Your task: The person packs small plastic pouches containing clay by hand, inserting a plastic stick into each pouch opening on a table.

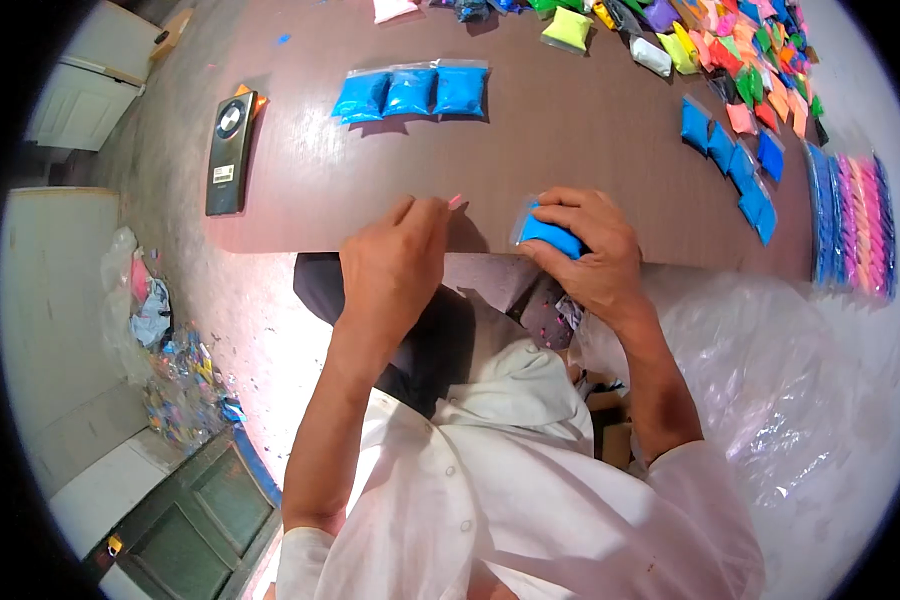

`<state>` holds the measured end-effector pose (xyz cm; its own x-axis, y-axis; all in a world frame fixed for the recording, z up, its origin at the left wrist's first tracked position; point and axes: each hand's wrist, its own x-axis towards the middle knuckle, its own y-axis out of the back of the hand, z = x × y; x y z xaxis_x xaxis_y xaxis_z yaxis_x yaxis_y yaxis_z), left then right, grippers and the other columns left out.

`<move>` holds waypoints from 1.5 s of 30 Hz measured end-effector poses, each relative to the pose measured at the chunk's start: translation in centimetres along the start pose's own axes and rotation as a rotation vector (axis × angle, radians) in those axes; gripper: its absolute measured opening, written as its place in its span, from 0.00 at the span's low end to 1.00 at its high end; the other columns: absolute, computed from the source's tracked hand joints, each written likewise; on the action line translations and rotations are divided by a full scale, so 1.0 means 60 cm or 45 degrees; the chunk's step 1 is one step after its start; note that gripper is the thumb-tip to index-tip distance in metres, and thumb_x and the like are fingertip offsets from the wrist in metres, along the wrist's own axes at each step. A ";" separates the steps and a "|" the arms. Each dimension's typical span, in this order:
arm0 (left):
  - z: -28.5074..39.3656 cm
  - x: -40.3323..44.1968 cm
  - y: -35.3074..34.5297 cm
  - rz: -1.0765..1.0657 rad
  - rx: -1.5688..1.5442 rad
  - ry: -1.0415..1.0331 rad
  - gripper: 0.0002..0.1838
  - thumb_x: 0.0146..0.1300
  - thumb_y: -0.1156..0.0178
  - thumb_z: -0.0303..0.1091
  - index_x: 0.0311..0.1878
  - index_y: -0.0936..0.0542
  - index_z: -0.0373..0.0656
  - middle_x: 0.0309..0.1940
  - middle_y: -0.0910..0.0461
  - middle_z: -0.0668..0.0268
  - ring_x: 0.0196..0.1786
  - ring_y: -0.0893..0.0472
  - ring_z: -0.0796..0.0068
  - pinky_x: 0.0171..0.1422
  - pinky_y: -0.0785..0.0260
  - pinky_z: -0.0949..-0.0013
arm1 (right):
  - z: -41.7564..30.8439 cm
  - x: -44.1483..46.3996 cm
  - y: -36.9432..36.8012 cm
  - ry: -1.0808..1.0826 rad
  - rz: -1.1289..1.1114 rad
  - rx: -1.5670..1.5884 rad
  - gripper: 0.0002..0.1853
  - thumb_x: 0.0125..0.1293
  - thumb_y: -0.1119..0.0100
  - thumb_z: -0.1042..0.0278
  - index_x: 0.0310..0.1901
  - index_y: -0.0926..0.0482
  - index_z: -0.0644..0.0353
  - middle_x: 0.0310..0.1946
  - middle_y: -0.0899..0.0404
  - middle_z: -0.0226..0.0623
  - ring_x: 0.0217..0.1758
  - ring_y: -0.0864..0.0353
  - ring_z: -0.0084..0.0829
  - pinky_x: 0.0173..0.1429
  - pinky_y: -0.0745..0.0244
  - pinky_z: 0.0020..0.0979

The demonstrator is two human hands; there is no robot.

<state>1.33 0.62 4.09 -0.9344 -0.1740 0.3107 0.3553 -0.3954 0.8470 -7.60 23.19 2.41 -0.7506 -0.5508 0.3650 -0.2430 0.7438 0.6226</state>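
Note:
My right hand (592, 252) is wrapped round a small clear packet of blue filling (550, 235) at the table's near edge. To its left, my left hand (395, 255) is closed in a pinch, just above the table edge. A tiny pink piece (456, 201) shows at its fingertips. Farther back on the brown table (570, 130) lies a row of three blue packets (410, 92), side by side. Several more blue packets (732, 165) form a slanting line toward the right edge.
A dark phone (229, 150) lies at the table's left end. Many small colourful packets (750, 70) are heaped at the back right. Long bags of blue and pink packets (855, 225) hang by the right edge. Clear plastic sheeting (750, 370) lies below, right of my lap.

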 end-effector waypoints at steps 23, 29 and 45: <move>-0.107 -0.017 0.008 0.237 -1.082 0.680 0.11 0.75 0.30 0.34 0.48 0.10 0.34 0.35 0.14 0.71 0.38 0.20 0.85 0.43 0.27 0.78 | -0.098 -0.030 -0.001 0.396 -0.532 -0.275 0.15 0.57 0.21 0.64 0.45 0.10 0.56 0.51 0.11 0.38 0.52 0.12 0.38 0.57 0.23 0.41; -0.104 -0.018 0.003 0.273 -1.000 0.547 0.11 0.74 0.29 0.35 0.48 0.10 0.34 0.35 0.12 0.71 0.38 0.19 0.85 0.44 0.26 0.78 | -0.042 0.012 0.033 -0.019 0.065 -0.237 0.15 0.63 0.20 0.62 0.48 0.10 0.58 0.47 0.10 0.39 0.48 0.11 0.35 0.49 0.19 0.35; -0.101 -0.023 0.001 0.318 -0.886 0.449 0.09 0.75 0.31 0.30 0.48 0.12 0.31 0.34 0.12 0.68 0.38 0.19 0.86 0.44 0.25 0.76 | -0.069 -0.011 0.014 -0.905 0.096 1.226 0.19 0.80 0.37 0.63 0.64 0.23 0.67 0.53 0.13 0.42 0.53 0.09 0.35 0.53 0.09 0.34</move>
<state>2.77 -4.62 1.09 -0.8042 -0.5587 0.2026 0.5943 -0.7565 0.2730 -4.78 22.60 5.57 -0.8803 -0.3870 -0.2743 -0.3165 0.9099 -0.2681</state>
